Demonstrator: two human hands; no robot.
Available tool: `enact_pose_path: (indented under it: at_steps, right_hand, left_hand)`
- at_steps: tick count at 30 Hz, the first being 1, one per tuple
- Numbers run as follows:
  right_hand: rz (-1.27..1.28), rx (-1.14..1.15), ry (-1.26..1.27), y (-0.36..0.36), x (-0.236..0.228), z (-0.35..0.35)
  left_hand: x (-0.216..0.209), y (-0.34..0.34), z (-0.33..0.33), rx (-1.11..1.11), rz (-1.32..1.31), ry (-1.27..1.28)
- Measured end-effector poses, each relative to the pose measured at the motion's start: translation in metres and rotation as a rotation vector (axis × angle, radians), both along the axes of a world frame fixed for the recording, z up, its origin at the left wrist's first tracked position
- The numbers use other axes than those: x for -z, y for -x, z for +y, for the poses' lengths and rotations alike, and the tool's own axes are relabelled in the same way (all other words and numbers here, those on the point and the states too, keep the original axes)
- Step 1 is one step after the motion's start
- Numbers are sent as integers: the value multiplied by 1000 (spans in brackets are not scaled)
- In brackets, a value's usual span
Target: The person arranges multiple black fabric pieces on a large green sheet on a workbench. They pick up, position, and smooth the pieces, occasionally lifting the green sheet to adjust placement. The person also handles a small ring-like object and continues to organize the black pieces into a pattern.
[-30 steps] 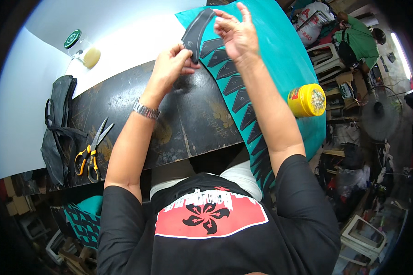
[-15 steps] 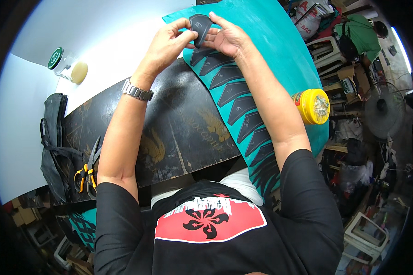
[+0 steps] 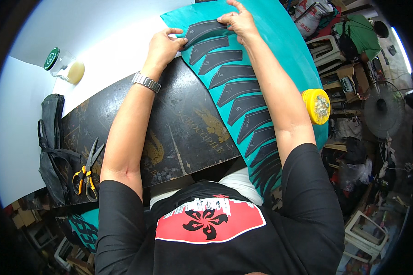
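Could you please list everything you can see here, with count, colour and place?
Sheet: one, teal, right of the table.
Patches: a row, dark grey, on the sheet.
Board: one, black, centre.
Table: one, white, far left.
Scissors: one, orange-handled, left on the board.
Bag: one, black, left edge.
Jar: one, clear, green lid, far left.
Tub: one, yellow, right.
Left hand: on the top patch.
Right hand: on the same patch.

Both hands, left point(image 3: 162, 45) & right point(image 3: 237, 20), press top dark piece point(image 3: 204, 30) onto teal sheet point(image 3: 280, 41).
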State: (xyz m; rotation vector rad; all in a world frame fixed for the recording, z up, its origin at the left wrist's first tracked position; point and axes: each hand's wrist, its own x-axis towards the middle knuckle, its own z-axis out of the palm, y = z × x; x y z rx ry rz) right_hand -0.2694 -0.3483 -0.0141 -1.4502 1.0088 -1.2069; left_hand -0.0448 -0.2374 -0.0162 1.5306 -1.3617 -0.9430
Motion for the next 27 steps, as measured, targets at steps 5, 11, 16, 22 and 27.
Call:
enact_pose_path:
  at_steps: [5,11,16,22,27]
  right_hand:
    - [89,40,-35,2,20,-9]
    - [116,30,49,2,34,-14]
    - [93,46,20,3,36,-13]
    - [191,88,67,-1,39,-14]
    - [357,133,157,0,40,-15]
  left_hand:
    - [0,-3,0,12,-25,4]
    - [-8,-4,5,-10,-79,1]
    - [-8,0,8,-45,-124,33]
    - [-5,2,7,-81,-230,52]
    - [-6,5,7,-96,-283,51]
